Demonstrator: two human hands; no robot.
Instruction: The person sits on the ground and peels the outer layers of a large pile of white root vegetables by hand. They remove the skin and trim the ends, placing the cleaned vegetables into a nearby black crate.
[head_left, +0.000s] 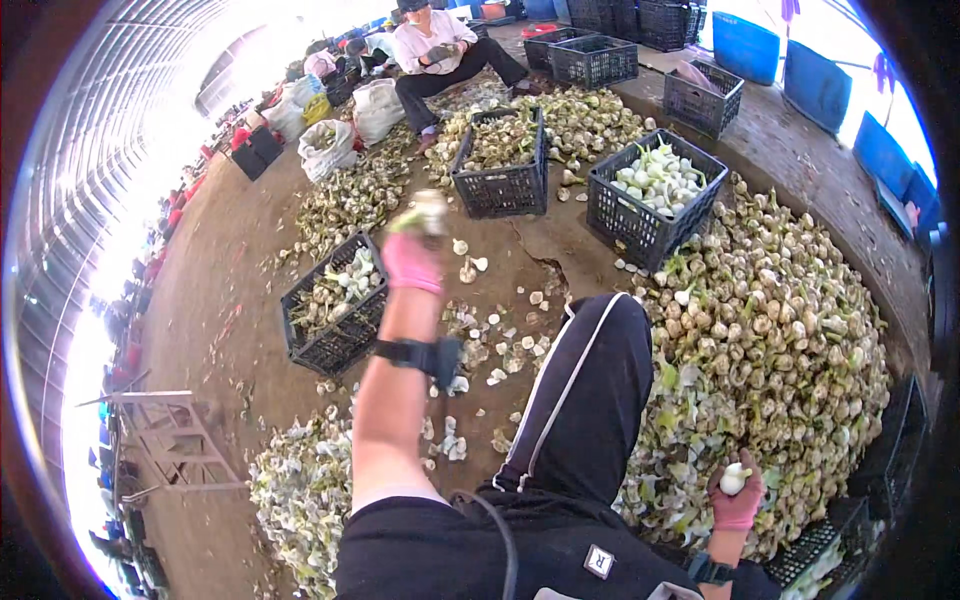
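My left hand (411, 259), in a pink glove, reaches out in front of me. A blurred white and green thing (427, 211), which looks like garlic, is in its fingers. Low on the right, my right hand (736, 504) wears a similar glove and holds a smooth white garlic bulb (732, 480) with a short stem. Beside that hand rises a large pile of unpeeled garlic bulbs (780, 337). Just left of my outstretched forearm, a black plastic crate (330, 356) contains white bulbs and brownish garlic. Another black crate (637, 225) ahead is filled with pale, cleaned bulbs.
A crate of brownish garlic (499, 196) stands farther ahead, near a seated person (435, 56) in dark gloves. Peelings (300, 495) heap at my left, beyond which lies a wooden frame (176, 442). A concrete ledge (787, 161) borders the right side. White sacks (328, 150) stand behind.
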